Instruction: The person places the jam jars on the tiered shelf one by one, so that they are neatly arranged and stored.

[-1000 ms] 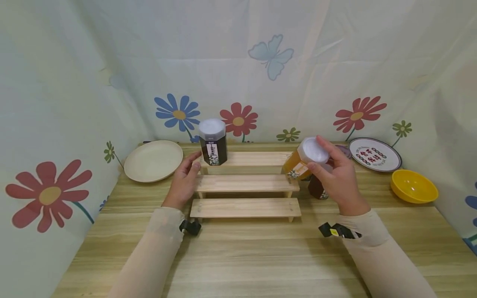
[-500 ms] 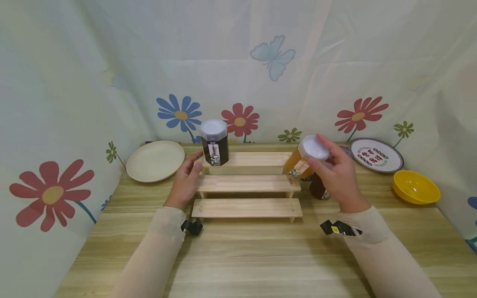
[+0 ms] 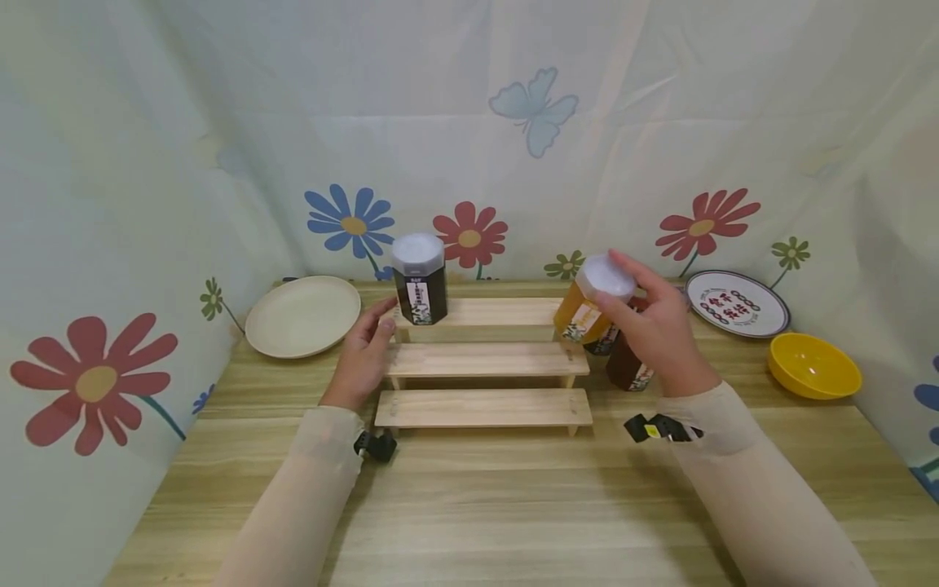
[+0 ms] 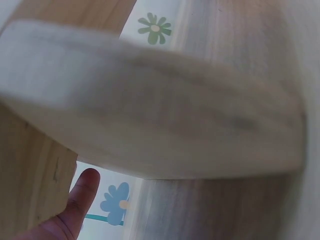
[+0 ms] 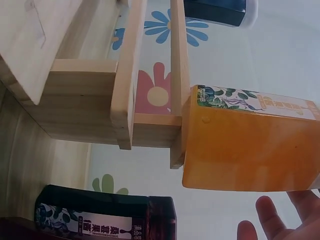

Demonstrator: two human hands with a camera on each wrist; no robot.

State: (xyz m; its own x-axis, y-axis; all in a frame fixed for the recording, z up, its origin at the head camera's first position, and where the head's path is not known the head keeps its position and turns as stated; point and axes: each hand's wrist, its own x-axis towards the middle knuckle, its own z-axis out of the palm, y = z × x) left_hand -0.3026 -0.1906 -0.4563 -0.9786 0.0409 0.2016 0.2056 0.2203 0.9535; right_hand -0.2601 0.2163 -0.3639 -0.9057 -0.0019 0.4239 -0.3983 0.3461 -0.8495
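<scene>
Head: right grip pinches orange jar by lid, right of centre; left grip relaxed at rack, left of centre. Left wrist: thumb straight. Right wrist: jar at right; probably heavy, rigid, slick. Better hold: body.

A curtained-off tabletop booth
I see flower-print fabric walling three sides of a wood-grain table; whatever room lies beyond is hidden.
</scene>
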